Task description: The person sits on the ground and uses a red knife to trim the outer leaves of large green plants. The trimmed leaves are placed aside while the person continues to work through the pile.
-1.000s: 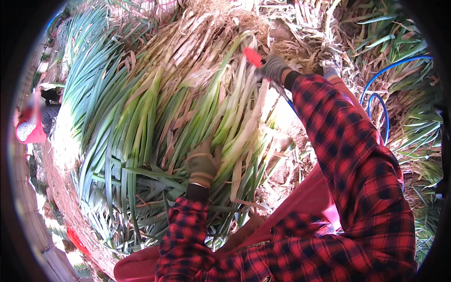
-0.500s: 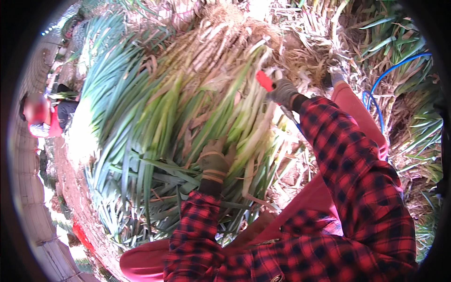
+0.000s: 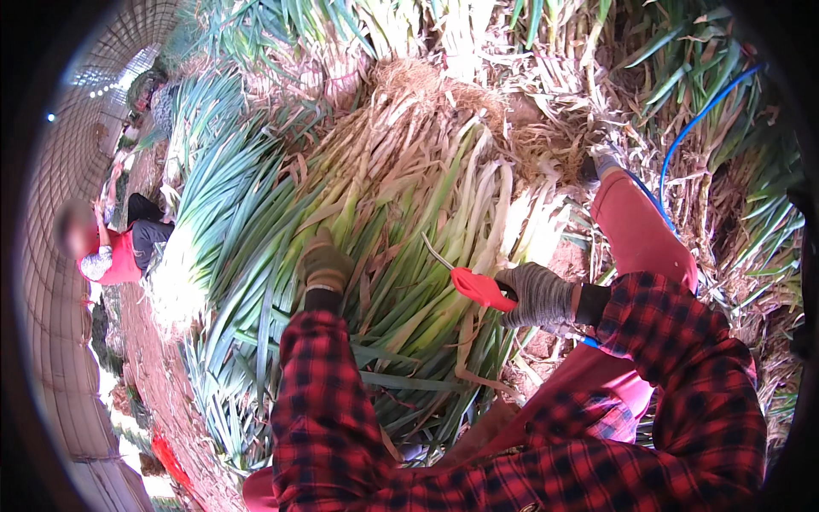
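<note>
– While a co-worker (image 3: 115, 254) in a red top was off at the far left beside a sheaf of green leaves (image 3: 226, 171), how far along was the person in plaid?

– Partway at best, going by the heap. The left hand (image 3: 327, 263), in an olive glove, was down on the leaves, but its fingertips were hard to make out, so no way to tell if it had hold of anything.

– And the stalks themselves?

– The long green stalks (image 3: 388, 200) lay loose in a broad heap under and beyond that hand, roots (image 3: 426, 83) at the far side, leaf ends toward the person. Some toward the right had pale, fairly clean lower parts, so that bit looked further on. Loads of others had brown, papery leaves on them, so plenty seemed left. No tie showed around the heap either.

– What about the right side?

– A red tool (image 3: 479, 288) with a thin bent tip pointed over the stalks; couldn't tell if it touched any. The right hand (image 3: 541, 294), in a grey striped glove, had its fingers wrapped round it. Past that came a lower leg (image 3: 641, 229), a blue hose (image 3: 696, 122), then more green plants (image 3: 751, 230) near the edge. Finished or waiting? Honestly couldn't say.
</note>
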The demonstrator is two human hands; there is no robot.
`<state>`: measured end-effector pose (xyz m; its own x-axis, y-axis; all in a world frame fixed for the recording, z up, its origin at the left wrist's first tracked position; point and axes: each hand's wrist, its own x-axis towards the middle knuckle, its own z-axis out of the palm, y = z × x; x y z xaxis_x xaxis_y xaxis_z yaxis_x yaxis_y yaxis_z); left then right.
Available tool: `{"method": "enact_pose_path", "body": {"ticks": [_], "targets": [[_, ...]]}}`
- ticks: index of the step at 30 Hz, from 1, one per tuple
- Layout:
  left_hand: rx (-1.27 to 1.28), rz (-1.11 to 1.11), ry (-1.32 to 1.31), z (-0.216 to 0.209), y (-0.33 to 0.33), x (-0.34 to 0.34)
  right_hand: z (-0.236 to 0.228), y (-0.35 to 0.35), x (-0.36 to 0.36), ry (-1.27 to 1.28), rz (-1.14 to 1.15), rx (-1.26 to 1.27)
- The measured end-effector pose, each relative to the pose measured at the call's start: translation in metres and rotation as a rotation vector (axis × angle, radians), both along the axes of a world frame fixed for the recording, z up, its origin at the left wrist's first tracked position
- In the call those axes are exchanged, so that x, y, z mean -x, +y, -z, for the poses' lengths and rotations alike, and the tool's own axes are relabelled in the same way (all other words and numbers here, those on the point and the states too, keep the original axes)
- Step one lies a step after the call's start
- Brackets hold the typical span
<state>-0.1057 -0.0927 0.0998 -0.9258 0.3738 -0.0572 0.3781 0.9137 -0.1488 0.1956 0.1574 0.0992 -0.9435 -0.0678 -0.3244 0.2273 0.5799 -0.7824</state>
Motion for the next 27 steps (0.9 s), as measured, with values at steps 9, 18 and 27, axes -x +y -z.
{"method": "enact_pose_path", "body": {"ticks": [9,18,27], "targets": [[-0.452,0.034,-0.337,-0.003,-0.048,-0.132,0.024,0.026,-0.004,-0.074,0.230,0.040],[-0.338,0.023,-0.407,0.068,-0.044,-0.133,0.026,-0.056,-0.015,-0.081,-0.127,-0.073],[-0.272,-0.125,-0.451,0.057,-0.033,-0.143,0.046,-0.042,0.027,-0.130,0.012,-0.034]]}}
